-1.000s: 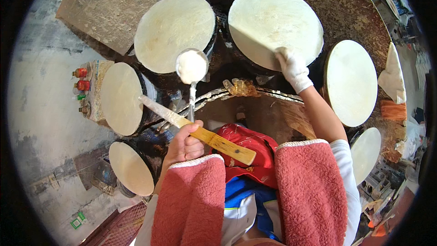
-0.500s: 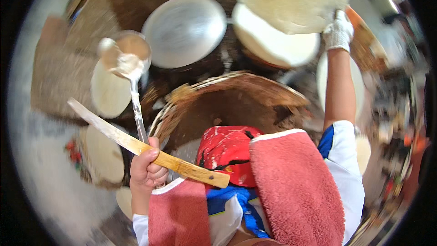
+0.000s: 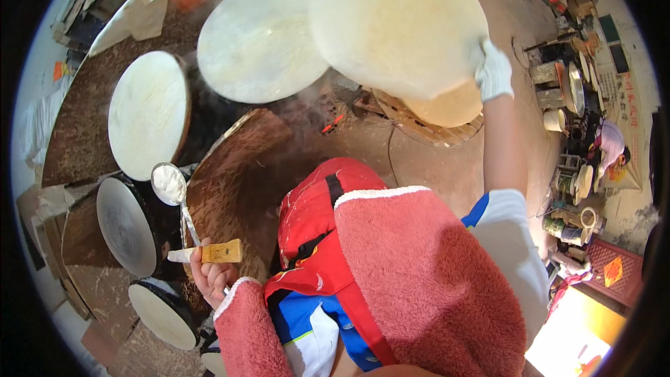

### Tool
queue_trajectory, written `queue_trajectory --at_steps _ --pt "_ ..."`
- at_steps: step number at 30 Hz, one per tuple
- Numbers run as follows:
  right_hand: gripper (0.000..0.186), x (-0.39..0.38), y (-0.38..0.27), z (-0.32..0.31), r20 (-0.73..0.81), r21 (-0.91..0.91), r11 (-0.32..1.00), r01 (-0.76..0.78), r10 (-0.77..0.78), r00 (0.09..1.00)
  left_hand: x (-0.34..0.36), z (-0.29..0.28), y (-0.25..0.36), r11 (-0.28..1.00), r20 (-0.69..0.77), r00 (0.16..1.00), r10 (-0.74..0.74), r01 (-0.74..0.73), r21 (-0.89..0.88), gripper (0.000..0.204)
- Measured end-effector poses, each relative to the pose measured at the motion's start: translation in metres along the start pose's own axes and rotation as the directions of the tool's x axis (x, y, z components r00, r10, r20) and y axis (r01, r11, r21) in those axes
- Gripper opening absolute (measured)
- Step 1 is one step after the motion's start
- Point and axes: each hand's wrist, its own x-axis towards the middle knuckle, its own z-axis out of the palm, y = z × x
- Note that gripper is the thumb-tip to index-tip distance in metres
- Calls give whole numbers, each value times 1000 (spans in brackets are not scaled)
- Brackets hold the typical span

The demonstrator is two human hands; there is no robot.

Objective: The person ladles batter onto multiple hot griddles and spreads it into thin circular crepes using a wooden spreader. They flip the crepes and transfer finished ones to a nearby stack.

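In my left hand (image 3: 213, 279) I grip a ladle (image 3: 169, 184) with white batter in its bowl, together with a flat bamboo scraper (image 3: 222, 251) whose blade is smeared white. My right hand (image 3: 494, 73), in a white knitted glove, pinches the edge of a large thin round pancake (image 3: 398, 24). That pancake hangs over a slatted round stand (image 3: 434, 132), where a browner pancake (image 3: 453, 108) lies partly covered. Left of it, pale batter rounds cover one griddle (image 3: 262, 42) and another griddle (image 3: 149, 115).
A grey griddle (image 3: 125, 227) and a pale-topped griddle (image 3: 162, 314) continue the ring on the left. A curved brown wall (image 3: 234, 174) stands between me and the griddles. Steam rises there. Stools, pots and a seated person (image 3: 611, 145) line the right side.
The view has turned to the right. My right hand has carried the pancake from above a griddle to above the slatted stand. My left hand still holds ladle and scraper.
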Motion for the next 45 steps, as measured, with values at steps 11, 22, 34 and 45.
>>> queue_trajectory --at_steps 11,22,34,45 --pt "26 46 150 -145 -453 -188 916 -355 240 859 40 -2 -52 998 -124 992 35 -28 55 40" --pt "46 49 132 -152 -426 -638 700 -321 27 904 22 -18 -86 989 -80 988 132 -137 -56 40" --pt "55 -334 112 185 770 -145 829 541 438 -464 -66 -148 -112 826 -300 777 552 -559 72 39" --pt "40 -634 162 -53 -328 617 765 186 465 -822 -160 -328 -355 16 -650 109 752 -989 -148 43"
